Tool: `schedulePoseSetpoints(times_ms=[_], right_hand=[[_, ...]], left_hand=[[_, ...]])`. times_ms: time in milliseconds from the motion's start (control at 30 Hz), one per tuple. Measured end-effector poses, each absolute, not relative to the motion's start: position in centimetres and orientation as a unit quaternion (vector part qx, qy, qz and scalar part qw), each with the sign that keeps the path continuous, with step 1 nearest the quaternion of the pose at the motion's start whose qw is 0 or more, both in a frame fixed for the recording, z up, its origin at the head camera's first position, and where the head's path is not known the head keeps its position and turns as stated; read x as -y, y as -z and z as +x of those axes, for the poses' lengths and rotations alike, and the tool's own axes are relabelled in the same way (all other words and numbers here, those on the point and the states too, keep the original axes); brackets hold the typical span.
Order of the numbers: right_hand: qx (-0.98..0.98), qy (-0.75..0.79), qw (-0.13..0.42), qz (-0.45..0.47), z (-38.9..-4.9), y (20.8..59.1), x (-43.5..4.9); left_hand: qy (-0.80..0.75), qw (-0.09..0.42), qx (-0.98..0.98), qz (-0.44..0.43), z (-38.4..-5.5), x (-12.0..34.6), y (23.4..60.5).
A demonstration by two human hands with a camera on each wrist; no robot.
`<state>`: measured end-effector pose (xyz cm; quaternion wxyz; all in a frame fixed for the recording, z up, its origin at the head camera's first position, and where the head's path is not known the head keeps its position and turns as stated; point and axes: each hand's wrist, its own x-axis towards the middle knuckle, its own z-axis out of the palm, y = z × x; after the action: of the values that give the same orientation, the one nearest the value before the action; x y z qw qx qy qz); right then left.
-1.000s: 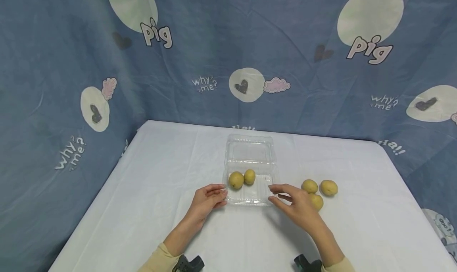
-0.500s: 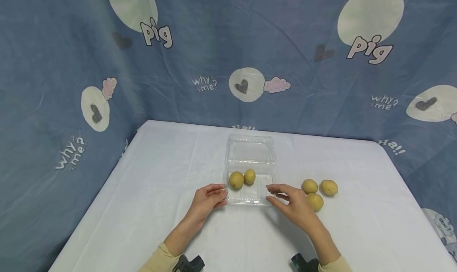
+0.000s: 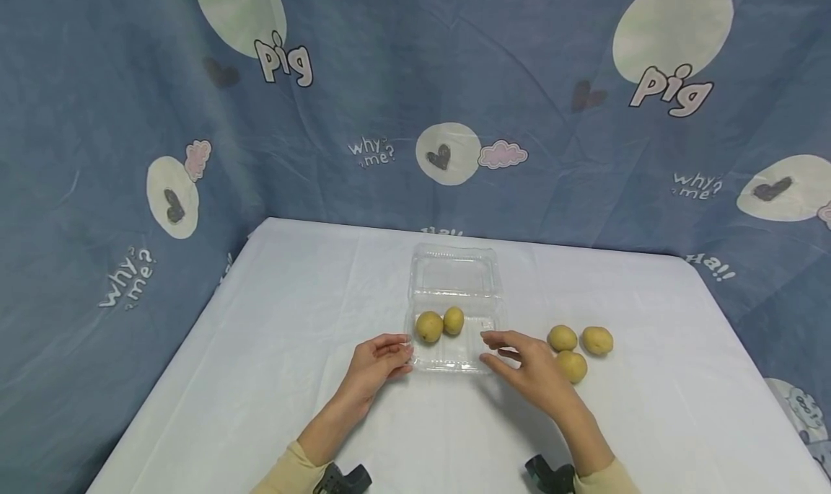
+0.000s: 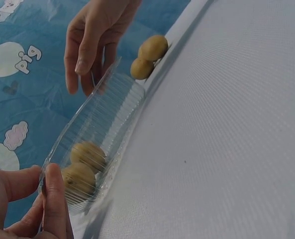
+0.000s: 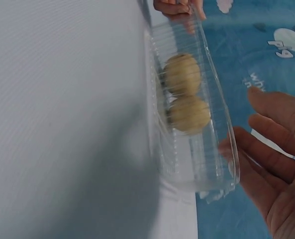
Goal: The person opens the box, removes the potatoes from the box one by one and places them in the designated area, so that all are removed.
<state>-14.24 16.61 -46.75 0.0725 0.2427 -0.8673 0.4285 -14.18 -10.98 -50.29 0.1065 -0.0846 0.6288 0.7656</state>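
Wears a pale-yellow left sleeve (image 3: 293, 472) and a matching right sleeve (image 3: 605, 481), ending short of the bare hands (image 3: 379, 358). Carries a dark, blocky left wrist camera (image 3: 343, 480) and similar right wrist camera (image 3: 550, 477), with stubby angular projections, perhaps in black plastic, though too small to tell surely.

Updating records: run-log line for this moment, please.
left hand: pinches container; right hand: holds nothing; lid: open; inside: two fruits; outside: three fruits
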Motion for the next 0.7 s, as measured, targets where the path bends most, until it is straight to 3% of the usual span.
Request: schedulePoseSetpoints(times_ms=[700], right_hand=[[0.9, -0.353, 0.041, 0.252, -16.7, 46.8, -13.6]], left_hand=[[-0.769, 0.104, -0.626, -0.08, -14.0, 11.0, 50.1]])
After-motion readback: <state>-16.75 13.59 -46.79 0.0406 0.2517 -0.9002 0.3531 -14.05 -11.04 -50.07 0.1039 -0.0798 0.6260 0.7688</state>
